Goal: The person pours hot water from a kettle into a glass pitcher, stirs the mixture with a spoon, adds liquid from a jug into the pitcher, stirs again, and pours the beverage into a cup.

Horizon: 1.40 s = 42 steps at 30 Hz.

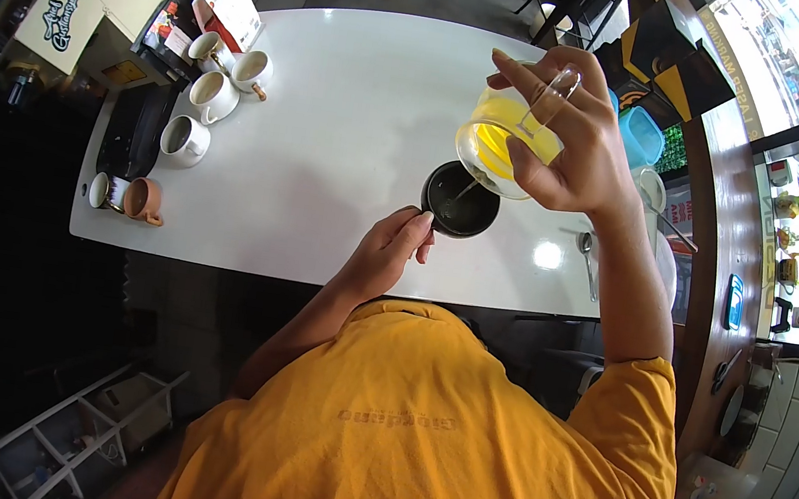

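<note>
My left hand grips the handle of a black cup near the front edge of the white table. Above and to the right of the cup, my right hand holds a clear glass pitcher by its handle. The pitcher is tilted towards the cup, with yellow showing in it. A thin stream seems to run from its lip into the dark inside of the cup. On the table to the right lies a metal spoon.
White cups and a brown cup stand at the left beside a black tray. Blue containers are at the right edge, near a glass jar. Black boxes stand on the wooden counter.
</note>
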{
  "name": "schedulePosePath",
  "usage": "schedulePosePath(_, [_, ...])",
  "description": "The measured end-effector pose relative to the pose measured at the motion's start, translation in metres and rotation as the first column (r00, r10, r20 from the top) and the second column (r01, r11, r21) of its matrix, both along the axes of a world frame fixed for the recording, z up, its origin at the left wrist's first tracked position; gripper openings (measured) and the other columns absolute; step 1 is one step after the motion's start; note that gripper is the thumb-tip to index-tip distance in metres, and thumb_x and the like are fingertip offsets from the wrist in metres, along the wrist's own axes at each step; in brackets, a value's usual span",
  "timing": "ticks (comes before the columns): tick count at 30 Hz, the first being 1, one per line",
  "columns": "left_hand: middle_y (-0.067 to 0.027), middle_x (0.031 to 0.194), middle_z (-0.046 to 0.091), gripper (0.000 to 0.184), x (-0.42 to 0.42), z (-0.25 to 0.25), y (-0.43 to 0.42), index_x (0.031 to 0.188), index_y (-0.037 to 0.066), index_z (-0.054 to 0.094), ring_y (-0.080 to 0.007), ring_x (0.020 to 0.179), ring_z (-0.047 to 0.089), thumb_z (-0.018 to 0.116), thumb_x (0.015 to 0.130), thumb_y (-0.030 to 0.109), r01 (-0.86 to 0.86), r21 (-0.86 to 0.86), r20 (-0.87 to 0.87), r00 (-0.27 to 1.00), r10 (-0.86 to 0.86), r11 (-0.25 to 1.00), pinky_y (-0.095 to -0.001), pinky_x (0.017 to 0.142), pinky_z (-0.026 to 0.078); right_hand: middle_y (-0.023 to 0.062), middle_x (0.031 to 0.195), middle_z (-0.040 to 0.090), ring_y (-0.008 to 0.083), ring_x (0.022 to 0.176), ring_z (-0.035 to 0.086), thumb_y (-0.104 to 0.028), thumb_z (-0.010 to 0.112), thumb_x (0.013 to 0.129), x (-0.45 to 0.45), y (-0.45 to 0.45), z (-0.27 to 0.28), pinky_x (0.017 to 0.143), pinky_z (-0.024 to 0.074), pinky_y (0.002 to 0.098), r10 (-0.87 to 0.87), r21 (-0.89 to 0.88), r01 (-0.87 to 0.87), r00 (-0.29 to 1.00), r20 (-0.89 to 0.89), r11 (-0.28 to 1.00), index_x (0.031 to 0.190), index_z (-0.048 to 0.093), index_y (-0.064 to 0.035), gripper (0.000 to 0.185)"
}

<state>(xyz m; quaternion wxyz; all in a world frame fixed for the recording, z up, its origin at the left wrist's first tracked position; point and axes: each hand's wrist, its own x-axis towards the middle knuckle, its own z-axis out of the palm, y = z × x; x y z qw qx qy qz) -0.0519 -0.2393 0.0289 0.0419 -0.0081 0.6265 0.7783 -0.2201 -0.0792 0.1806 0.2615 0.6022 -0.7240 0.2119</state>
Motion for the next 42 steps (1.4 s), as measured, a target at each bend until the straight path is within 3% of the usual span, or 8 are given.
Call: schedulePosePath(42, [0.0009,0.074,0.050,0.034,-0.019,-0.010,0.092,0.083,0.005,0.053,-0.0084,0.068,0.044,0.037,0.101,0.029,-0.115,0.035,0.014,0.993,0.114,0.993,-0.0251,0.067,0.039,0.0093,0.098,0.072,0.0265,0.096,0.055,-0.032,0.058,0.065,-0.025,0.073,0.007,0.086,0.0482,0.0391,0.098,0.022,-0.098,0.995,-0.021,0.995,0.083,0.069,-0.0006,0.038])
